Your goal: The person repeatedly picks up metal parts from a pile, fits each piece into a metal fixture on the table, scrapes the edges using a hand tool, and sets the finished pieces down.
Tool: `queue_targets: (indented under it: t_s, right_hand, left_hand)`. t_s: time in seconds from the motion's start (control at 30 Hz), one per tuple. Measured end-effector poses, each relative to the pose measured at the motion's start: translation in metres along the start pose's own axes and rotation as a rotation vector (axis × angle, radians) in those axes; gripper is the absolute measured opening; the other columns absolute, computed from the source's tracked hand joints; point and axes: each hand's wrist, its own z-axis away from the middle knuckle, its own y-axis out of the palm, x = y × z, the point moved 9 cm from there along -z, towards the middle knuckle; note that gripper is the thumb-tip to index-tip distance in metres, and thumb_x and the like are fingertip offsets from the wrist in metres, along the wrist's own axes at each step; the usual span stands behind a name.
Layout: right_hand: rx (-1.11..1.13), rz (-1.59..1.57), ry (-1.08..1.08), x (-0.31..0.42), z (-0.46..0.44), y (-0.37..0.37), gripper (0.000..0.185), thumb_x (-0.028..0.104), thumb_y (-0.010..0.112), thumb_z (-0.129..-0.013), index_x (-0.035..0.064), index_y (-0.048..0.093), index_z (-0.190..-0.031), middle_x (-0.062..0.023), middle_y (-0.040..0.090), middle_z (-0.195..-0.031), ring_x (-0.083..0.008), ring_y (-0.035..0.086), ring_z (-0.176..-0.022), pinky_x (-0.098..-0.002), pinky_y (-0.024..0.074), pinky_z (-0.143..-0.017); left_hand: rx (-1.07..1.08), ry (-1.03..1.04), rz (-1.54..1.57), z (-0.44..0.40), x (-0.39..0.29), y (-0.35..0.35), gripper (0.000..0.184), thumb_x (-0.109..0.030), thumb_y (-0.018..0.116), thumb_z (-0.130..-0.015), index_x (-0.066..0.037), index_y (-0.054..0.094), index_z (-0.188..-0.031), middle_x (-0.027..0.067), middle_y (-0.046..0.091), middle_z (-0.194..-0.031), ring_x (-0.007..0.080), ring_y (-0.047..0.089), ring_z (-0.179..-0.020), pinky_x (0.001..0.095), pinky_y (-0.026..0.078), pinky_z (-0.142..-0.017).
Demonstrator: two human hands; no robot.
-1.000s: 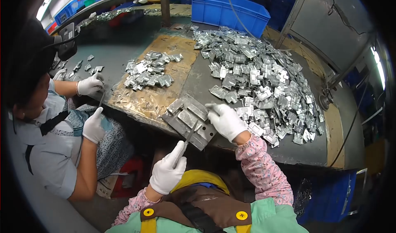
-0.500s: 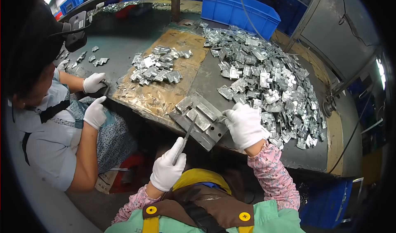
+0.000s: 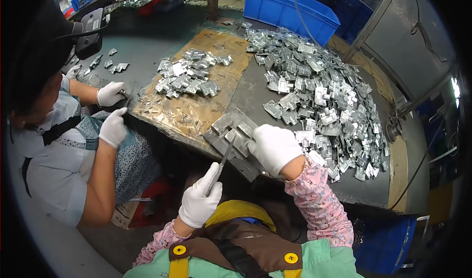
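My left hand [image 3: 200, 199], in a white glove, is closed round a thin metal file-like tool [image 3: 227, 152] that points up toward the metal block. This dark block [image 3: 221, 136] with raised bars sits at the table's near edge. Over its right part is my gloved right hand [image 3: 275, 149], fingers bent down and partly hidden; whether anything is between them does not show. A large pile of silvery metal parts [image 3: 322, 106] spreads to the right of the block. A smaller group of the same parts [image 3: 187, 74] lies on brown cardboard beyond it.
A co-worker [image 3: 64, 150] sits at the left with gloved hands at the table edge. A blue bin [image 3: 290, 10] stands behind the pile, beside an upright post [image 3: 213, 1]. Another blue container [image 3: 386, 243] is below the table at the right.
My right hand moved right off the block, then came back left over its right part. My left hand keeps the tool pointed at the block. The view has shifted slightly.
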Motion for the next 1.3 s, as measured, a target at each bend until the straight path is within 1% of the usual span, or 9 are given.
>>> queue_targets:
  t_s: [0.2,0.3,0.37,0.47,0.5,0.63,0.93,1.1,1.3]
  right_hand:
    - [-0.102,0.069,0.036,-0.009,-0.018,0.009,0.031,0.033,0.068,-0.093,0.0031,0.074,-0.092,-0.0205,0.073,-0.092,-0.0389,0.073,-0.086,-0.0474,0.0579,-0.077]
    - [-0.260,0.120,-0.027,-0.001,-0.021,0.019,0.027,0.031,0.069,-0.091,0.0045,0.074,-0.090,-0.0169,0.071,-0.088,-0.0377,0.072,-0.079,-0.0477,0.0582,-0.073]
    - [-0.326,0.179,-0.020,0.002,-0.028,0.037,0.023,0.029,0.070,-0.091,0.0066,0.074,-0.090,-0.0162,0.068,-0.087,-0.0376,0.071,-0.080,-0.0479,0.0575,-0.075]
    - [-0.287,-0.003,-0.097,0.005,-0.003,0.012,0.022,0.025,0.067,-0.092,0.0046,0.073,-0.086,-0.0183,0.068,-0.092,-0.0365,0.071,-0.087,-0.0457,0.0576,-0.078]
    - [-0.180,-0.078,-0.086,-0.001,0.003,0.013,0.020,0.025,0.068,-0.092,0.0053,0.073,-0.095,-0.0178,0.068,-0.099,-0.0352,0.069,-0.097,-0.0440,0.0564,-0.084]
    - [-0.372,-0.288,-0.143,-0.027,0.029,0.021,0.019,0.019,0.066,-0.092,0.0084,0.072,-0.107,-0.0147,0.067,-0.102,-0.0337,0.068,-0.095,-0.0442,0.0558,-0.081]
    - [-0.496,-0.072,-0.103,-0.011,0.022,0.033,0.017,0.009,0.066,-0.088,0.0068,0.068,-0.105,-0.0112,0.065,-0.096,-0.0335,0.064,-0.090,-0.0440,0.0550,-0.073]
    - [-0.617,-0.091,-0.195,-0.005,0.025,0.030,0.011,0.008,0.061,-0.089,0.0049,0.065,-0.099,-0.0124,0.060,-0.085,-0.0324,0.062,-0.080,-0.0434,0.0537,-0.066]
    - [-0.597,-0.119,-0.158,-0.008,0.024,0.030,0.015,0.005,0.064,-0.086,0.0057,0.066,-0.100,-0.0120,0.063,-0.090,-0.0329,0.062,-0.085,-0.0435,0.0535,-0.071]
  left_hand:
    - [0.004,-0.014,0.047,0.000,0.003,0.003,0.053,-0.002,0.069,-0.091,-0.002,0.058,-0.143,0.0201,0.075,-0.114,0.0323,0.076,-0.092,0.0369,0.059,-0.077]
    - [0.112,-0.134,0.108,-0.002,0.000,0.006,0.051,0.006,0.062,-0.095,0.006,0.053,-0.145,0.0250,0.068,-0.132,0.0247,0.069,-0.122,0.0310,0.055,-0.099]
    - [0.120,-0.109,0.090,-0.004,-0.003,0.007,0.052,0.007,0.062,-0.095,0.005,0.053,-0.146,0.0244,0.068,-0.132,0.0254,0.069,-0.121,0.0314,0.054,-0.099]
    - [0.134,-0.055,-0.022,-0.009,-0.011,0.005,0.053,0.005,0.064,-0.094,0.000,0.055,-0.146,0.0222,0.071,-0.123,0.0282,0.073,-0.109,0.0336,0.057,-0.090]
    - [0.144,-0.038,-0.083,-0.012,-0.016,0.002,0.053,0.005,0.065,-0.093,-0.002,0.056,-0.145,0.0211,0.072,-0.117,0.0295,0.074,-0.103,0.0350,0.057,-0.085]
    - [0.156,0.044,-0.273,-0.030,-0.036,-0.004,0.052,-0.002,0.069,-0.092,-0.010,0.061,-0.142,0.0155,0.065,-0.083,0.0345,0.065,-0.068,0.0425,0.052,-0.060]
    - [0.312,0.021,-0.640,-0.054,-0.049,0.000,0.046,-0.017,0.064,-0.098,-0.019,0.060,-0.143,0.0113,0.060,-0.071,0.0330,0.065,-0.060,0.0436,0.052,-0.054]
    - [0.279,0.126,-0.645,-0.089,-0.042,0.028,0.049,-0.017,0.063,-0.097,-0.019,0.057,-0.145,0.0126,0.063,-0.069,0.0339,0.066,-0.058,0.0464,0.053,-0.053]
    - [0.331,0.095,-0.718,-0.068,-0.055,0.008,0.047,-0.016,0.065,-0.096,-0.017,0.060,-0.143,0.0108,0.057,-0.065,0.0322,0.063,-0.053,0.0451,0.050,-0.050]
